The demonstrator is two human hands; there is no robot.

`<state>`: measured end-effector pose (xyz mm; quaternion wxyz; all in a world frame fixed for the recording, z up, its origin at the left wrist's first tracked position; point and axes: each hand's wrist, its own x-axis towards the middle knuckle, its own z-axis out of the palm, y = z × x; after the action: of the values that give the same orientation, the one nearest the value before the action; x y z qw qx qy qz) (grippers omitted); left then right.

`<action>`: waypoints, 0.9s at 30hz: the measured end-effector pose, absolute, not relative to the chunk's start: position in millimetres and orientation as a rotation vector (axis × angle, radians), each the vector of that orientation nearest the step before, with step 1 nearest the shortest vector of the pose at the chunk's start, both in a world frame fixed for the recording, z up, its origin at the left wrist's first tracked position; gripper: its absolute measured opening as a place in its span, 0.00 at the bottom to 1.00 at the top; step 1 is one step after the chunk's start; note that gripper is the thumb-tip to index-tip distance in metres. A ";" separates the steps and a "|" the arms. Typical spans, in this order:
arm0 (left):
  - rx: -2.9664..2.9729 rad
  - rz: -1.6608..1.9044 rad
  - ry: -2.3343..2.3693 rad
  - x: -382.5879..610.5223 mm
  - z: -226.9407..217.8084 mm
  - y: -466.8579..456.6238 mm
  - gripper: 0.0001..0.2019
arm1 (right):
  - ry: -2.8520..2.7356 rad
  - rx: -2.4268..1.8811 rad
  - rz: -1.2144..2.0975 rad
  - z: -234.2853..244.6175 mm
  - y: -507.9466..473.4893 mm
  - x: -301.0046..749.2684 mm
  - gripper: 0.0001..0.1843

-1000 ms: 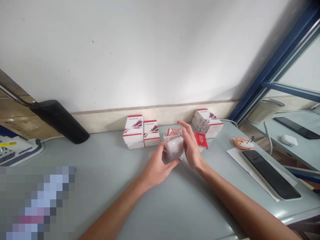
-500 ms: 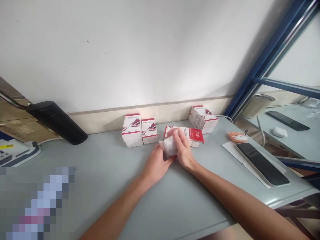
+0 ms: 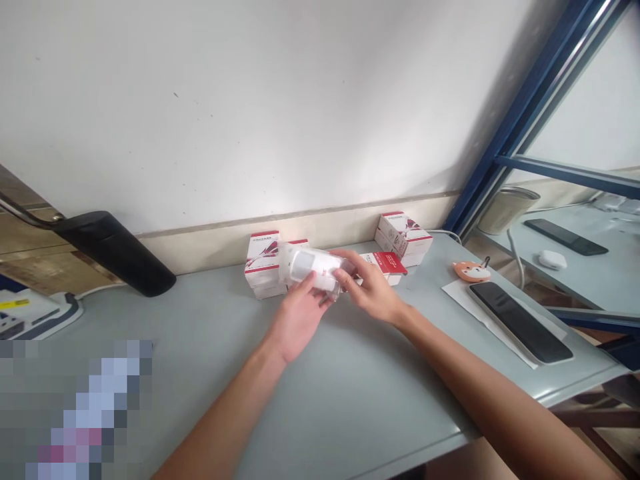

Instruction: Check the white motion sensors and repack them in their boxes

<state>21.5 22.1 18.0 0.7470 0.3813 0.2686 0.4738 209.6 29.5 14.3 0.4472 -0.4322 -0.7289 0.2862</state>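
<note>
Held between both hands, above the grey table, is a white motion detector (image 3: 313, 265) wrapped in a clear plastic bag. My left hand (image 3: 299, 320) grips it from below and in front, thumb on its face. From the other side, the thumb and fingers of my right hand (image 3: 375, 288) pinch its right end. Right behind my right hand lies a red-and-white box (image 3: 389, 264), partly covered by the hand. Two similar cartons stand behind the detector; the left carton (image 3: 263, 261) shows more plainly, while the other is mostly hidden.
Against the wall at the back right are stacked boxes (image 3: 406, 235). A phone (image 3: 520, 322) rests on white paper beside an orange animal-shaped case (image 3: 471, 271). To the left are a black cylindrical object (image 3: 117, 252) and a white-and-blue device (image 3: 37, 315). A blue-framed mirror (image 3: 565, 220) borders the right.
The detector has been turned and moved left, so its white face now shows and it lies lengthwise. My left hand shifted left with it; my right hand now pinches its right end.
</note>
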 end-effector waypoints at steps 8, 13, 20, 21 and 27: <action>0.794 1.029 0.560 19.1 7.5 25.4 0.20 | -1.343 -1.015 0.744 14.0 30.9 202.7 0.15; 0.796 1.043 0.577 17.0 9.6 26.2 0.21 | -1.394 -0.939 1.037 19.8 25.7 203.9 0.26; 0.794 1.037 0.629 17.3 10.6 28.3 0.21 | -1.370 -0.971 0.933 11.9 28.8 199.7 0.16; 0.814 1.037 0.631 18.5 11.7 27.3 0.22 | -1.338 -0.988 0.889 11.9 29.2 199.4 0.14; 1.070 1.158 0.792 25.6 16.9 16.1 0.47 | -1.026 -0.989 1.078 23.5 35.8 208.3 0.07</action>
<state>25.6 16.1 16.9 0.6355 0.4684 0.3464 0.5067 208.3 35.8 23.5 0.6267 -0.4315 -0.4473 0.4701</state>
